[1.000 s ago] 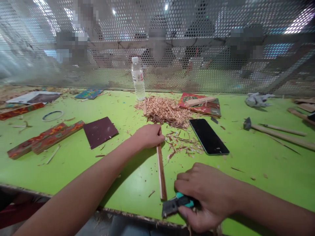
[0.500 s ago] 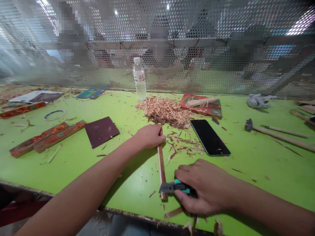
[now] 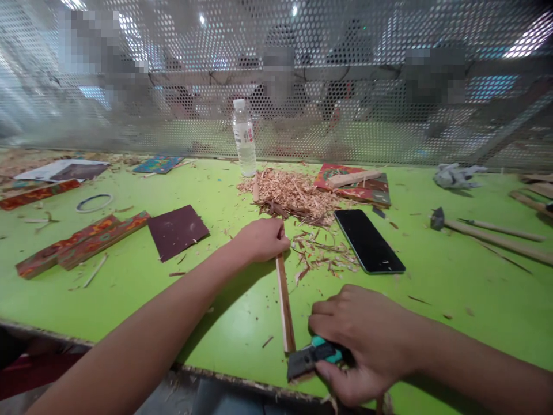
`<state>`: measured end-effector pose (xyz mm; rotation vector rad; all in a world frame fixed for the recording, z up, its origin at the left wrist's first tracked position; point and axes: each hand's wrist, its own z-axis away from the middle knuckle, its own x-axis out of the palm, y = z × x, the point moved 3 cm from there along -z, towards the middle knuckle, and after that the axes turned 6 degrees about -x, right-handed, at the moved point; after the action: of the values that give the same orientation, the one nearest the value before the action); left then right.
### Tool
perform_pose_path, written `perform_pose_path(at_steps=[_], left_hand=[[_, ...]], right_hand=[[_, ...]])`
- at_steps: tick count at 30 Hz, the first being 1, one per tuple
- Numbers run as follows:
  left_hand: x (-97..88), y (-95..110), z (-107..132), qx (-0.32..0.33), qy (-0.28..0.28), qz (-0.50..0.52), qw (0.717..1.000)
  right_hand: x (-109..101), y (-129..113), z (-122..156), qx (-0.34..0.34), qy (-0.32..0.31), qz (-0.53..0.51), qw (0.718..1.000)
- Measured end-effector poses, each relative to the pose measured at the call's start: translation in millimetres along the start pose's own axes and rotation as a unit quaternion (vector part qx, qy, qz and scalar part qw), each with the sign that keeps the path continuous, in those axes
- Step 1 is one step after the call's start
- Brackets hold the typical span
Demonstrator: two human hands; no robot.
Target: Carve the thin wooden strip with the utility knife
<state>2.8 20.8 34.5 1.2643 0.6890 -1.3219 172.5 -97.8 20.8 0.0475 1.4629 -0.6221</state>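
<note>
Bright green table (image 3: 129,288) strewn with chips, backed by a perforated metal screen (image 3: 345,86) with blurred people behind. Near edge ragged, just below the hands.

Left hand (image 3: 261,239) closed over the far end of a thin wooden strip (image 3: 285,305), pinning it flat on the table. Strip running straight toward the near edge, ending just short of it.

Right hand (image 3: 367,340) curled tight around a teal-handled knife (image 3: 313,356), blade just at the strip's near end, close to the table edge.

Beyond the left hand, a heap of wood shavings (image 3: 294,196) and a water bottle (image 3: 244,138) upright against the screen. Dark phone (image 3: 369,239) flat just right of the strip. Sandpaper sheet (image 3: 178,230) and painted wooden pieces (image 3: 82,242) to the left, well apart. Hammer (image 3: 484,233) far right.

Open green surface left of the strip and right of the phone.
</note>
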Motion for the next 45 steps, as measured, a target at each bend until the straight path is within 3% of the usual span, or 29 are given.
perform_pose_path(at_steps=[27,34,40,45], left_hand=[[0.4,-5,-1,0.035,0.010,0.012,0.999],[-2.2,-8,-3,0.048,-0.003,0.068,0.997],[-2.2,-11,1,0.063,-0.086,0.167,0.980],[3.8,-12,3,0.072,-0.183,0.281,0.939]], right_hand=[[-7,4,-1,0.044,0.061,-0.029,0.997],[-13,16,1,0.036,0.134,-0.001,0.990],[-22,28,4,0.104,0.180,0.022,0.978],[-22,35,5,0.132,0.187,0.031,0.973]])
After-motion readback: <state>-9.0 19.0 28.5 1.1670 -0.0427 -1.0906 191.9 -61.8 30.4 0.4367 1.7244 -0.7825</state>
